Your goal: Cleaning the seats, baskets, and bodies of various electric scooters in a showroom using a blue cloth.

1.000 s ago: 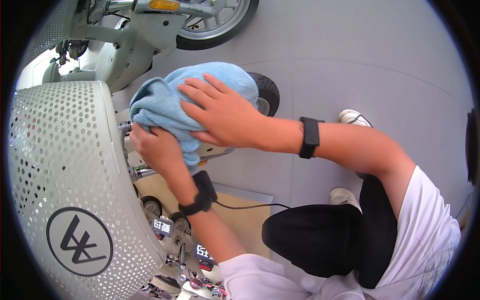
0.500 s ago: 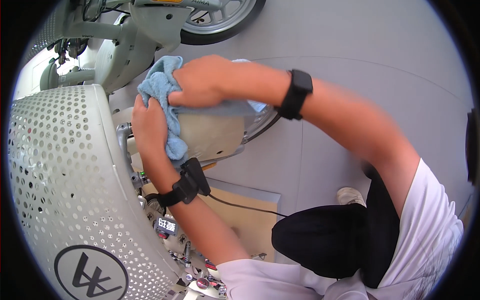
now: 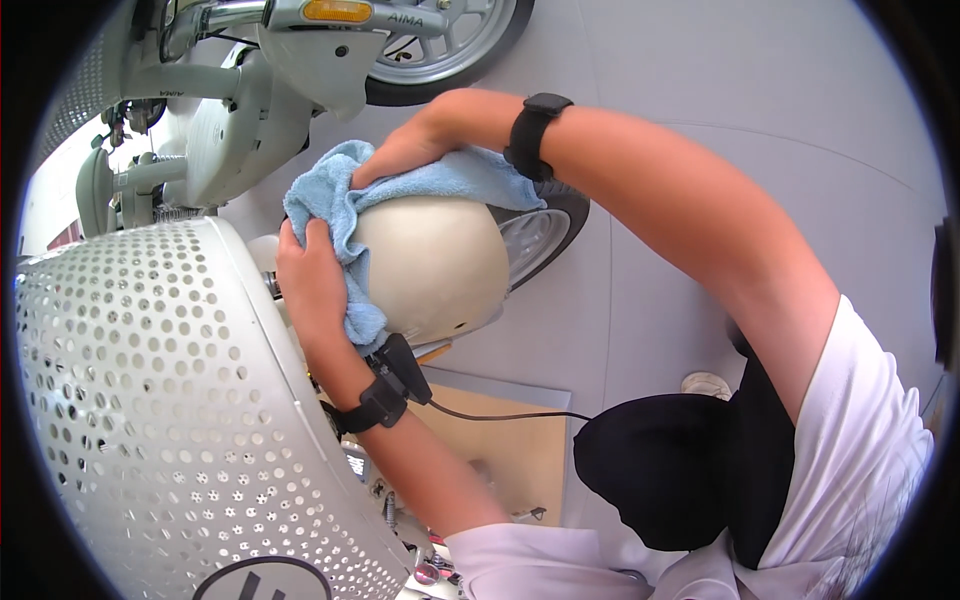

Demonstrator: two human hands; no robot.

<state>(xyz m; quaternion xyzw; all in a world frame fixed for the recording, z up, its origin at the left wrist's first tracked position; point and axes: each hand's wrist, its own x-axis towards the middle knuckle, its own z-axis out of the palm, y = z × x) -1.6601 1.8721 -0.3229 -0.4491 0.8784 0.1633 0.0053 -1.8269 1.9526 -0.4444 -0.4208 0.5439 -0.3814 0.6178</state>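
A light blue terry cloth (image 3: 325, 190) is bunched over the left edge of a smooth cream rounded cover (image 3: 440, 260) on a scooter, with one end trailing along the cover's far side. My left hand (image 3: 312, 280) grips the near part of the cloth between the cover and a perforated basket. On the far side my right hand (image 3: 405, 150) is closed on the cloth, its fingers partly hidden in the folds. Part of a wheel (image 3: 550, 235) shows beyond the cover.
The large cream perforated basket (image 3: 150, 370) fills the left. Another scooter (image 3: 230, 120) with a wheel (image 3: 450, 45) stands at the far side. Beneath my left forearm lies a tan board (image 3: 500, 430) on the grey tiled floor (image 3: 720, 200). A black cable (image 3: 500, 415) runs from my left wrist.
My right forearm has swung up and left, and the cloth's trailing end has lifted, showing more of the cover. My left hand has shifted slightly down with the cloth. The basket sits lower in view.
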